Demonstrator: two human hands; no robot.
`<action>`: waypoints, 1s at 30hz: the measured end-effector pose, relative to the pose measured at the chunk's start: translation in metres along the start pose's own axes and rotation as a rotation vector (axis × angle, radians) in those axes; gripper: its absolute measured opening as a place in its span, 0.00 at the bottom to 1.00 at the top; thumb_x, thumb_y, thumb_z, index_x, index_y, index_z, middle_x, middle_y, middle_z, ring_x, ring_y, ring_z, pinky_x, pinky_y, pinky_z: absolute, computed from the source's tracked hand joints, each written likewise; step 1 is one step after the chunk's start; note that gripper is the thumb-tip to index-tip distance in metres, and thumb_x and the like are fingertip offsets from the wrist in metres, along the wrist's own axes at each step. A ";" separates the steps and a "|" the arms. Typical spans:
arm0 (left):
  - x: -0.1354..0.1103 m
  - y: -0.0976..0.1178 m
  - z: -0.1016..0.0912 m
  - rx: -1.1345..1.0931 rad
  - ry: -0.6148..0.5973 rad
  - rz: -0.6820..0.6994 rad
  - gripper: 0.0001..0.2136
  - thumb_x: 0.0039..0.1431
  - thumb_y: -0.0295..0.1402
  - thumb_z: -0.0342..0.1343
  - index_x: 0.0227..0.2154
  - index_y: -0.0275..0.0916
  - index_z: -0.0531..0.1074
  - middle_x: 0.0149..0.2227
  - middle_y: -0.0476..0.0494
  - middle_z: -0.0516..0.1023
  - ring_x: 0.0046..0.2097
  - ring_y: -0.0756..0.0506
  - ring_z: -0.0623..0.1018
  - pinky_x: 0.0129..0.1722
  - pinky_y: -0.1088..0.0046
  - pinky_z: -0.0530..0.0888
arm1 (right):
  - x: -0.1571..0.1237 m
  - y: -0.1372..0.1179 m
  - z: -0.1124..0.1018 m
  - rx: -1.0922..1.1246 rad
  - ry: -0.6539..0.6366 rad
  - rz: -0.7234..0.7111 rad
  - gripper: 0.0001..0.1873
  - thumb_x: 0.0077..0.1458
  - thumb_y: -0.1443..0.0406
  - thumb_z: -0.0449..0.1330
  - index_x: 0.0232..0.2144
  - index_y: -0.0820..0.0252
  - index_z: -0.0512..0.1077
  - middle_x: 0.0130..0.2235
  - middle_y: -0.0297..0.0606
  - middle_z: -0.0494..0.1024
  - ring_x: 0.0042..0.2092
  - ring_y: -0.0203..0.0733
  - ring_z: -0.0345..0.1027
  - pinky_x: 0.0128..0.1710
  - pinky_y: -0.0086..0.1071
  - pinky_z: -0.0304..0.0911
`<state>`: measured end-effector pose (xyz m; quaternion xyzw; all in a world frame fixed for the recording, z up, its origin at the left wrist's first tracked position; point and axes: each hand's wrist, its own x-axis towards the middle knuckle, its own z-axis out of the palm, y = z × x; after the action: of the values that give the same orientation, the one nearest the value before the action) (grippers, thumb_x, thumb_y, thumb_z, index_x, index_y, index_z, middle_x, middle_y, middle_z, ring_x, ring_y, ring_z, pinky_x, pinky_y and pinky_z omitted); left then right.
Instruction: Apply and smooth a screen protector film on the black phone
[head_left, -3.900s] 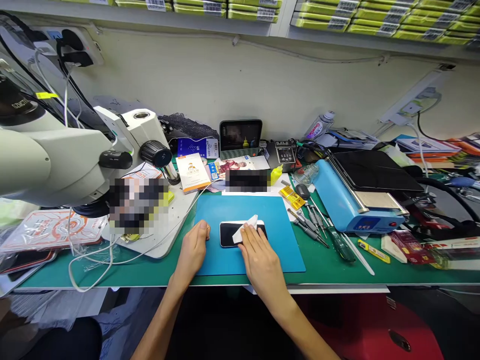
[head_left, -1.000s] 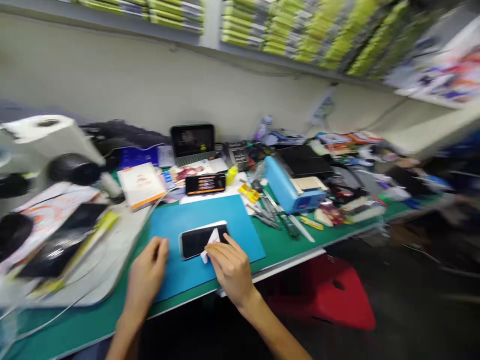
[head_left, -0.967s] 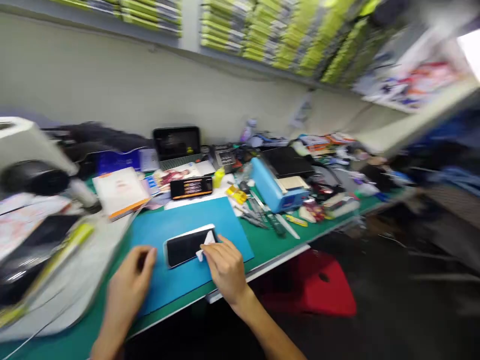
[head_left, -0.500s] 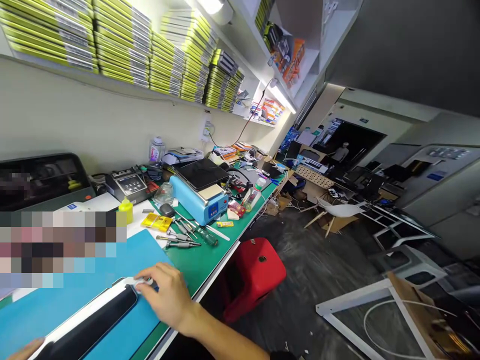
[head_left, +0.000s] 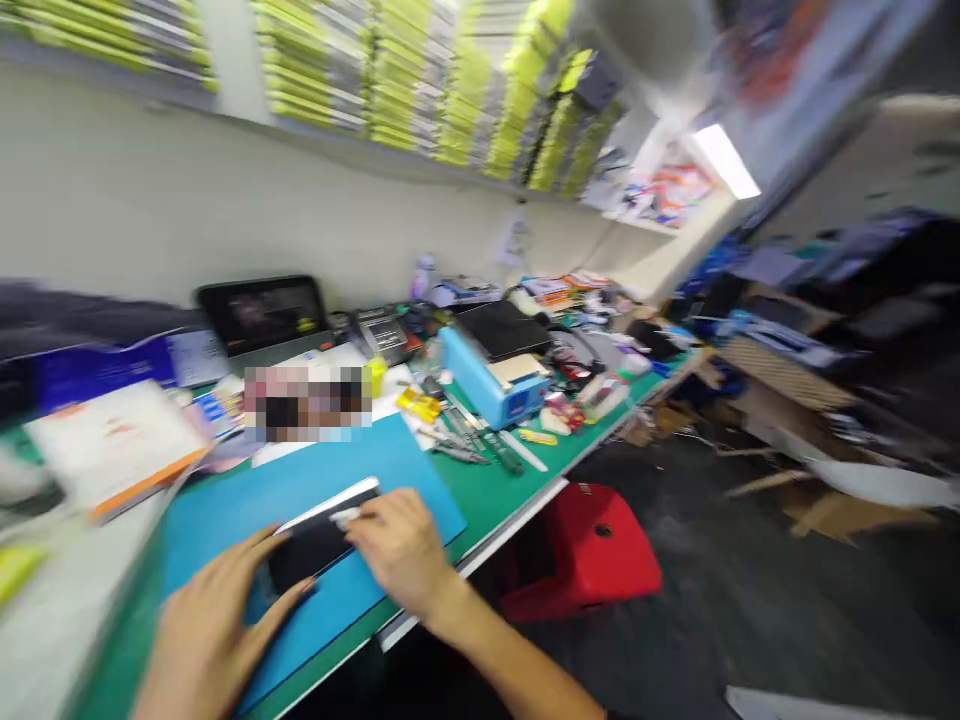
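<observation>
A black phone (head_left: pixel 313 548) with a bright white long edge lies on the blue mat (head_left: pixel 409 450). My left hand (head_left: pixel 210 615) grips its near-left end, with the thumb on one long side and the fingers on the other. Pinched in the fingertips of my right hand (head_left: pixel 403 550) is a small white piece (head_left: pixel 344 517), which touches the phone's dark face near the far end. Blur hides what the white piece is made of.
Beyond the mat lie screwdrivers (head_left: pixel 459 448), a yellow packet (head_left: pixel 418 404) and a blue machine (head_left: pixel 491 385) with a black panel on top. A white box (head_left: pixel 116 435) is at the left. Below the bench edge stands a red stool (head_left: pixel 600 545).
The view has swung left, bringing my whole left hand into sight on the phone. My right hand has moved the white piece from the phone's far corner onto its dark face.
</observation>
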<state>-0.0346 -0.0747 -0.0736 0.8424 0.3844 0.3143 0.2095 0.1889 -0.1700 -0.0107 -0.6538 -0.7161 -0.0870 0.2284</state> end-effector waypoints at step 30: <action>0.014 0.035 -0.030 0.024 -0.103 -0.147 0.26 0.63 0.43 0.67 0.59 0.50 0.64 0.62 0.44 0.75 0.62 0.36 0.74 0.57 0.57 0.69 | 0.035 0.006 0.015 0.030 -0.066 -0.154 0.23 0.68 0.75 0.50 0.58 0.59 0.75 0.51 0.44 0.82 0.53 0.49 0.72 0.62 0.48 0.64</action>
<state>-0.0297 -0.0821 -0.0262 0.8295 0.4376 0.2495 0.2413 0.1899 -0.1311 -0.0092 -0.5957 -0.7727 -0.0720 0.2071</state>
